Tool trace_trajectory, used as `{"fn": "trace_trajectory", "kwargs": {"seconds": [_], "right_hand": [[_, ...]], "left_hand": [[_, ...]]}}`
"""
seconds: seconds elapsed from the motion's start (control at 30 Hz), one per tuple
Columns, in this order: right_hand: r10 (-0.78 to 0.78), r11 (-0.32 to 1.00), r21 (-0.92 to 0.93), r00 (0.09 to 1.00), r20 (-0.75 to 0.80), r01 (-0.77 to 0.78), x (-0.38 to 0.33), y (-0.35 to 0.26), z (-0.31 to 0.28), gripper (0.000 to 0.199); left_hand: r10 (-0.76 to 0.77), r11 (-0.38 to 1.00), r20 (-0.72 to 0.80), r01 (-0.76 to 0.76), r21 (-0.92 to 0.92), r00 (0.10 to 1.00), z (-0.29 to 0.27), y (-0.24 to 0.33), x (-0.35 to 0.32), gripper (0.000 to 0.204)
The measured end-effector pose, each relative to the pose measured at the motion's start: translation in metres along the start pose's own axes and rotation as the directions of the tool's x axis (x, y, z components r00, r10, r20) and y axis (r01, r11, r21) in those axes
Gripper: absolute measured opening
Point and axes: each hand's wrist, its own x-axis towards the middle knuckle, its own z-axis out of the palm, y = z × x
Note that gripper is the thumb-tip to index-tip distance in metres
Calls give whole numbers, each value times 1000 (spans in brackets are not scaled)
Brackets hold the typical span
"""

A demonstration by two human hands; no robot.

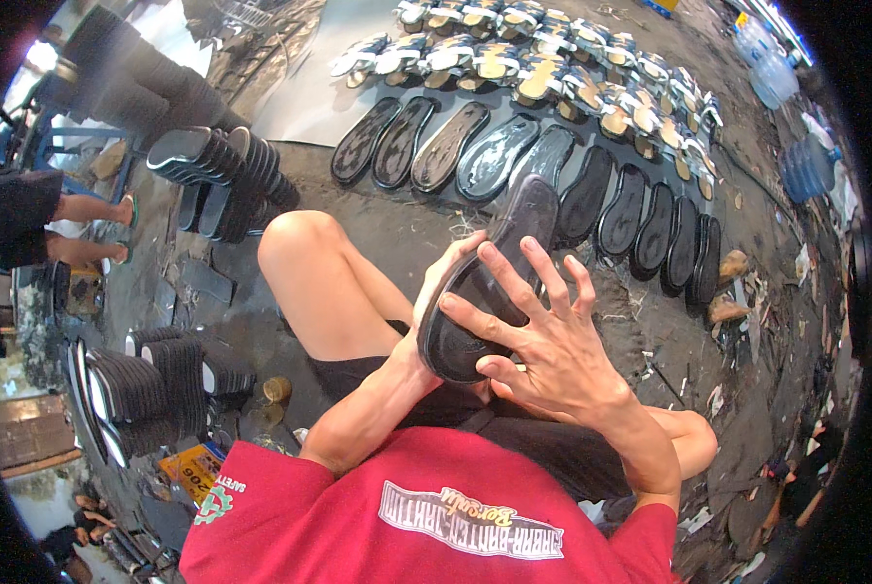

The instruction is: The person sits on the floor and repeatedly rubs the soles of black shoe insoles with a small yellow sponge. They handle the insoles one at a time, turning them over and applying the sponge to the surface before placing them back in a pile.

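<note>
I hold a black rubber sandal sole point(499, 263) up in front of me, above my bare knee. My left hand point(444, 287) grips its left edge from behind, the thumb near the upper rim. Across the sole's heel end lies my right hand point(543, 336), pressed flat with the fingers spread. The toe end points up and away from me.
A row of black soles point(514, 161) lies on the ground ahead, with finished sandals point(553, 58) behind it. Stacks of black soles stand at the left point(226, 170) and lower left point(148, 384). Another person's legs point(85, 224) are at far left. Water jugs point(806, 165) stand right.
</note>
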Motion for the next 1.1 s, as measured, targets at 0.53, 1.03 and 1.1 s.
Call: {"fn": "trace_trajectory", "kwargs": {"seconds": [0.53,1.03,1.1], "right_hand": [[-206,970,-130,978,-5,204,4,13,-1,50],[29,998,62,994,-108,-23,-10,44,6,59],[-8,990,138,995,-99,22,-15,21,17,51]], "left_hand": [[99,990,130,-111,88,987,-16,-16,-18,49],[313,786,75,-303,539,947,6,9,-2,40],[314,869,16,-294,398,949,4,8,6,40]]}}
